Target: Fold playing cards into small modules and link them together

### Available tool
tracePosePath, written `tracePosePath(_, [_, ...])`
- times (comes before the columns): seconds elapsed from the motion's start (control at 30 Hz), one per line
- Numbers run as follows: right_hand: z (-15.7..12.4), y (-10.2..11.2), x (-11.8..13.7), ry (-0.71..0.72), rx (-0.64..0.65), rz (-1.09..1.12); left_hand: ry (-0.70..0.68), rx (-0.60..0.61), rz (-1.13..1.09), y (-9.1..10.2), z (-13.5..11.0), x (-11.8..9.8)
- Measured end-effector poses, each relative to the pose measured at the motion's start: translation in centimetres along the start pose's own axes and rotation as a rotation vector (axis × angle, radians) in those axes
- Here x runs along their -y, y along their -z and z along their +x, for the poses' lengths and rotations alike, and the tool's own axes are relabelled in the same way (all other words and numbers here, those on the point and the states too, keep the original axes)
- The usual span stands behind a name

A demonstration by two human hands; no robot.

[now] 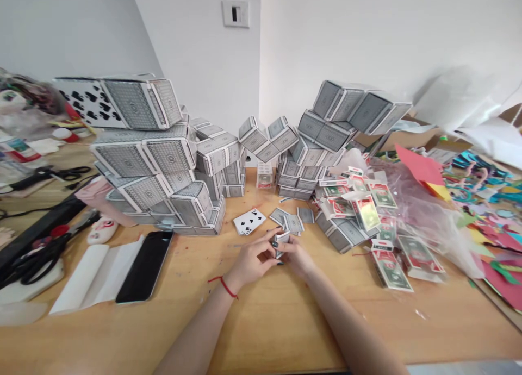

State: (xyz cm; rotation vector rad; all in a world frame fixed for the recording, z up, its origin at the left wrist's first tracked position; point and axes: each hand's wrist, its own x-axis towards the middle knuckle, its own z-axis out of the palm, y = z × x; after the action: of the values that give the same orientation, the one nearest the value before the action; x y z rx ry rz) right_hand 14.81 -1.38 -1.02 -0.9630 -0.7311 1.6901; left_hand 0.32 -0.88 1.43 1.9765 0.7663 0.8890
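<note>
Both of my hands meet over the middle of the table around a grey-backed playing card (281,238), which looks bent or folded; whether it is one card or more I cannot tell. My left hand (253,255) grips it from the left, with a red string on the wrist. From the right, my right hand (297,254) pinches it, a dark-nailed finger across its face. Just beyond lie loose grey-backed cards (305,215). A face-up stack of cards with a spade card (249,222) on top rests to the left of them.
Stacked card blocks rise at left (169,157) and right (326,125). Red-and-green card boxes (391,269) are heaped at right beside coloured paper (420,168). A black phone (144,266), white paper roll (81,277) and black scissors (44,255) lie at left.
</note>
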Motion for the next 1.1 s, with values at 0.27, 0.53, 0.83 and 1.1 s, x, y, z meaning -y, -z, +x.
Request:
tracePosePath(0.27, [0.1,0.5,0.3,0.307,-0.149,-0.363,0.343,-0.214,-0.411,0.0,0.3,1.7])
tracePosePath(0.53, [-0.5,0.2,0.7,0.526,-0.088,-0.708,0.538,0.081,-0.887,0.0,0.5,2.0])
tracePosePath(0.83, [-1.2,-0.4,1.0,0.628,0.055,-0.947,0.592,0.216,-0.942,1.2,0.2,2.2])
tracePosePath(1.1, [-0.8,-0.2,0.6,0.691,-0.058,-1.050,0.514,0.144,-0.838,1.3,0.5,2.4])
